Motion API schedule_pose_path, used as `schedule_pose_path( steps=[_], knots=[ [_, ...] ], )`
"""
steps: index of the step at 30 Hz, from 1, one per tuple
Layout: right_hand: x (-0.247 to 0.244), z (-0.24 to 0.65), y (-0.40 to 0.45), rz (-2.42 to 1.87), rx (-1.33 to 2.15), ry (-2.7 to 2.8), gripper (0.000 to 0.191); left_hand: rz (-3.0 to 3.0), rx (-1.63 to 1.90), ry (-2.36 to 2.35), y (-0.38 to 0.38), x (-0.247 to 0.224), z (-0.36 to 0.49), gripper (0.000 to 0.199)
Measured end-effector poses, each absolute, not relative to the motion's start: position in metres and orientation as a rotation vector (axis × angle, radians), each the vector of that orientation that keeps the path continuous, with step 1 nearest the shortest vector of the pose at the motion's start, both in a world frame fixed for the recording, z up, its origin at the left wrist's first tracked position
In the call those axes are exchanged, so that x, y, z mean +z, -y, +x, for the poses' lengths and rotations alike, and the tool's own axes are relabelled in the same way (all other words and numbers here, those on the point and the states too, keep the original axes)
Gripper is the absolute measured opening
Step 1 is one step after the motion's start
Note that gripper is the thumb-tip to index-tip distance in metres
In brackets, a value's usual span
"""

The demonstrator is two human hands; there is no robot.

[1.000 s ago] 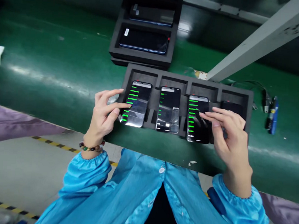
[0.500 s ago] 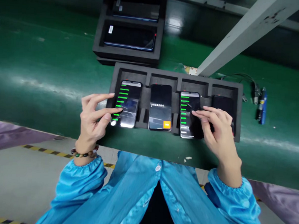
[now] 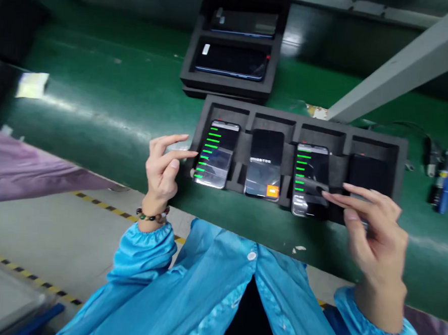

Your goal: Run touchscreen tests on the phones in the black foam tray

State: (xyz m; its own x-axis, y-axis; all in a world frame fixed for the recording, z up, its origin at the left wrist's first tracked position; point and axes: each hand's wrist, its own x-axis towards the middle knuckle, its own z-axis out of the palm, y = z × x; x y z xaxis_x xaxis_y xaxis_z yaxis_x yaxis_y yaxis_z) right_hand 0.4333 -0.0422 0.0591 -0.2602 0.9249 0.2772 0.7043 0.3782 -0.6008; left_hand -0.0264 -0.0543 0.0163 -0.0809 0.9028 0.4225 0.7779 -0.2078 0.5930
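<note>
A dark foam tray (image 3: 246,113) holds several phones in a row. The leftmost phone (image 3: 217,157) shows a list in green text, and my left hand (image 3: 163,169) is at its left edge, index finger stretched out, holding nothing. Beside it a second phone (image 3: 263,172) displays white text and an orange button. The third phone (image 3: 310,178) carries another green list. Over its right side my right hand (image 3: 376,222) reaches with fingers extended, nothing held; whether a fingertip touches the glass I cannot tell. A dark-screened phone (image 3: 370,171) lies in the rightmost slot, partly hidden by that hand.
Behind stands a stack of foam trays (image 3: 229,84) with more phones inside. A grey metal post (image 3: 389,71) slants up at the right. Cables (image 3: 431,155) and a blue pen-like item (image 3: 446,183) lie right of the tray. A yellowish paper (image 3: 32,85) is at far left.
The view has swung left, so everything sits further right. My left fingertip has drawn off the first phone's screen to its edge. My right hand has shifted lower and rightward on the third phone.
</note>
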Motion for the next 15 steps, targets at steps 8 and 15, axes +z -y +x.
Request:
schedule_pose_path(
  steps=[8,15],
  knots=[
    [0.051,0.446,0.033,-1.396,0.347,1.990,0.025,2.067,1.201,-1.749,0.061,0.011,-0.031,0.049],
    [0.053,0.457,0.037,-1.478,0.275,1.955,0.029,2.125,1.157,-1.676,0.057,0.011,-0.029,0.046]
  ],
)
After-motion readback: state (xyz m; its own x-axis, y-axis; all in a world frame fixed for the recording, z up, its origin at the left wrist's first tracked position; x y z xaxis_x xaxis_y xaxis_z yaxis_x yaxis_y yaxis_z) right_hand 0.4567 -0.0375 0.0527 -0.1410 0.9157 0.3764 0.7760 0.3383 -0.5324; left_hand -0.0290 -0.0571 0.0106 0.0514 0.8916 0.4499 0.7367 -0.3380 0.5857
